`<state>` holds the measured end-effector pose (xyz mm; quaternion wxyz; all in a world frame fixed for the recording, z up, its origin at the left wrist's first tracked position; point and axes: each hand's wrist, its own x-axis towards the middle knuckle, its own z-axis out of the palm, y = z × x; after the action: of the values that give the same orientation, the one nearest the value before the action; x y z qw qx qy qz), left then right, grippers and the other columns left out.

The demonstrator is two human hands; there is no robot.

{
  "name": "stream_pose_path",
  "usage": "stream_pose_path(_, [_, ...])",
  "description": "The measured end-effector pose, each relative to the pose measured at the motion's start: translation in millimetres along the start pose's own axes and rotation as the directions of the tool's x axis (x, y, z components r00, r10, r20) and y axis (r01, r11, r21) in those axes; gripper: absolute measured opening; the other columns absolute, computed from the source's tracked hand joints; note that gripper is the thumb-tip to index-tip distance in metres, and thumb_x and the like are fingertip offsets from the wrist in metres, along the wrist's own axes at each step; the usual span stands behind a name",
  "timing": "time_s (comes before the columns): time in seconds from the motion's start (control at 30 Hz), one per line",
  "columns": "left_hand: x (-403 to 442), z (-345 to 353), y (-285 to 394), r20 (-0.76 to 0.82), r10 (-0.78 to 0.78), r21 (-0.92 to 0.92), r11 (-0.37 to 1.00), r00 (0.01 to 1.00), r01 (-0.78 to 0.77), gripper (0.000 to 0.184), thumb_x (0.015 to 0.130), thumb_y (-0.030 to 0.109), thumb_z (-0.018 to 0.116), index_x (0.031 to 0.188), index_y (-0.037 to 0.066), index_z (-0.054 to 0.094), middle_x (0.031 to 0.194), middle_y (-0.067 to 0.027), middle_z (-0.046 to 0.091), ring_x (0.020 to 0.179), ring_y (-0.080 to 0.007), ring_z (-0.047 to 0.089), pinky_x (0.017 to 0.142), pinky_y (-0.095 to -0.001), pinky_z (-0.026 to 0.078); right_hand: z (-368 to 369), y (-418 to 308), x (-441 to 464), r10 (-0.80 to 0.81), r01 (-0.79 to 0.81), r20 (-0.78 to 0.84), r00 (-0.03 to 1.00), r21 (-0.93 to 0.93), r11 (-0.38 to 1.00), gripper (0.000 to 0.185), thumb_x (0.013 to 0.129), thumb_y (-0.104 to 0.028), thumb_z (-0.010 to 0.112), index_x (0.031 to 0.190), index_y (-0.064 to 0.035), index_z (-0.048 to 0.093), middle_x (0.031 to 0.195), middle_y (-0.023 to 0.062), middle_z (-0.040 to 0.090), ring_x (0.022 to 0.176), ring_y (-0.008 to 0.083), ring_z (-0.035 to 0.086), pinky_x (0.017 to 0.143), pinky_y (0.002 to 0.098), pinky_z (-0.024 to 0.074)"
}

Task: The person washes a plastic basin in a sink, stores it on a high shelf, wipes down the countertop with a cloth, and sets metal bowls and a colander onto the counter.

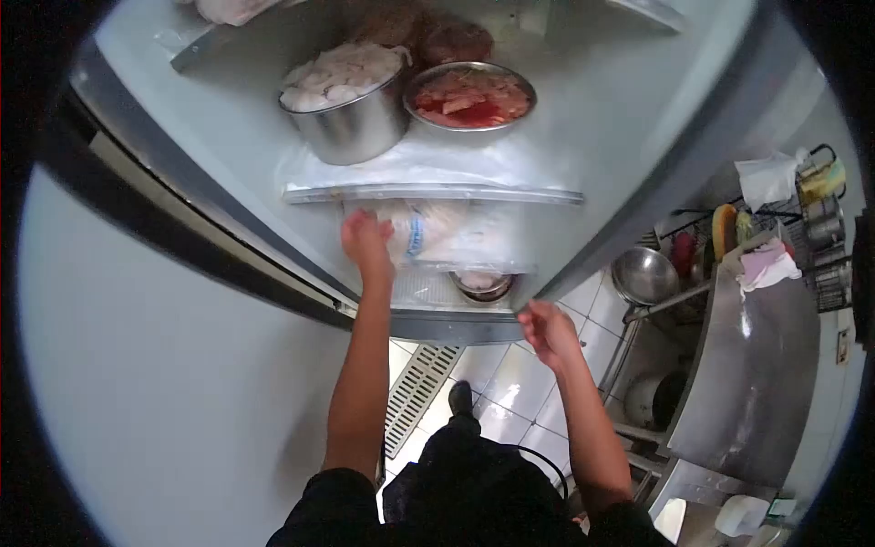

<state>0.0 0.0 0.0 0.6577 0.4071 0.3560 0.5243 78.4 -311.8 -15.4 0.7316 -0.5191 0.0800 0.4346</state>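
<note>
My left hand [367,239] reaches into the open fridge below the middle shelf [437,193], at the left end of a plastic-wrapped white package [433,230]; its fingers are curled, and whether they grip anything is hidden. My right hand [545,330] is outside, by the fridge's lower right front edge, with fingers loosely bent and nothing visible in them. On the shelf above stand a steel pot [354,128] heaped with pale pieces and a steel bowl [469,95] of red meat in liquid. Under the package sits a small bowl [483,284] with pale contents.
The open fridge door [200,346] fills the left side. On the right are a steel counter [756,365], a metal basin [645,275] and a wire rack with cloths and containers. Below, a floor drain grate [422,392] lies among white tiles.
</note>
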Motion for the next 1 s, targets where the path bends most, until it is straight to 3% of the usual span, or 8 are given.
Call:
stream_pose_path(0.23, [-200,-122,-22,0.14,-0.365,0.315,0.898,0.92,0.308,0.029,0.091,0.024,0.057,0.108,0.003,0.05,0.097,-0.0082,0.059,0.077,-0.0217,0.062,0.064,-0.0326,0.052,-181,4,-161,-0.035,0.07,-0.209,0.977,0.165,0.984,0.01,0.089,-0.017,0.058,0.091,-0.0074,0.054,0.073,0.0063,0.061,0.054,0.0102,0.052,0.044,0.0214,0.0399])
stream_pose_path(0.33, [-270,-217,-33,0.132,-0.515,0.332,0.828,0.847,0.452,0.023,0.092,0.024,0.053,0.102,0.004,0.052,0.096,-0.0098,0.06,0.082,-0.0216,0.062,0.065,-0.0325,0.051,-236,6,-254,-0.214,0.308,-0.342,0.915,0.249,0.918,0.007,0.091,-0.015,0.055,0.091,-0.0088,0.054,0.074,0.0043,0.06,0.054,0.0089,0.052,0.045,0.0204,0.0419])
stream_pose_path(0.37, [-289,-261,-47,0.116,-0.584,0.498,0.734,0.804,0.462,0.026,0.09,0.02,0.053,0.11,0.004,0.053,0.101,-0.0121,0.059,0.084,-0.0244,0.061,0.071,-0.0368,0.052,-253,0,-291,-0.209,0.342,-0.431,0.878,0.259,0.903,0.006,0.091,-0.015,0.055,0.091,-0.0086,0.054,0.074,0.004,0.06,0.054,0.0089,0.052,0.046,0.0204,0.0425])
stream_pose_path(0.47, [-372,-351,-27,0.088,-0.794,0.83,0.393,0.602,0.397,0.023,0.09,0.028,0.052,0.08,0.008,0.056,0.074,-0.0089,0.056,0.065,-0.0182,0.056,0.055,-0.0334,0.048,-340,22,-374,-0.324,0.54,-0.614,0.72,0.202,0.817,0.007,0.092,-0.014,0.053,0.095,-0.0072,0.054,0.076,0.0044,0.06,0.055,0.0092,0.052,0.047,0.021,0.0434])
stream_pose_path(0.6, [-438,-397,12,-0.198,-0.879,0.889,0.025,0.433,0.458,0.024,0.09,0.029,0.052,0.082,0.008,0.056,0.076,-0.0091,0.057,0.066,-0.0185,0.056,0.056,-0.0333,0.048,-461,85,-454,-0.269,0.643,-0.859,0.437,0.089,0.761,0.01,0.091,-0.011,0.05,0.098,-0.0049,0.054,0.077,0.0066,0.06,0.057,0.0129,0.053,0.05,0.0241,0.0454])
stream_pose_path(0.7, [-445,-407,18,-0.236,-0.863,0.865,0.023,0.447,0.501,0.024,0.09,0.03,0.052,0.083,0.007,0.057,0.077,-0.0093,0.058,0.067,-0.0187,0.057,0.057,-0.0333,0.049,-530,141,-536,-0.194,0.598,-0.97,0.144,-0.071,0.798,0.016,0.088,-0.011,0.051,0.102,-0.0048,0.055,0.078,0.0064,0.06,0.063,0.0137,0.057,0.057,0.0242,0.0491])
stream_pose_path(0.83, [-436,-413,26,-0.223,-0.846,0.84,0.086,0.484,0.536,0.026,0.09,0.032,0.052,0.084,0.007,0.057,0.079,-0.0095,0.058,0.069,-0.0189,0.057,0.059,-0.0332,0.049,-582,168,-623,0.09,0.562,-0.996,0.019,0.085,0.823,0.015,0.084,-0.022,0.06,0.093,-0.0103,0.06,0.084,0.0072,0.063,0.076,0.0243,0.06,0.067,0.0367,0.0529])
stream_pose_path(1.0, [-413,-432,39,-0.218,-0.821,0.801,0.158,0.528,0.577,0.027,0.09,0.033,0.052,0.086,0.007,0.058,0.081,-0.0098,0.059,0.07,-0.0193,0.058,0.06,-0.0331,0.05,-623,189,-643,-0.018,0.479,-0.993,0.118,0.041,0.877,0.021,0.086,-0.023,0.056,0.102,-0.0088,0.056,0.098,0.0107,0.057,0.085,0.0356,0.059,0.072,0.0465,0.0521])
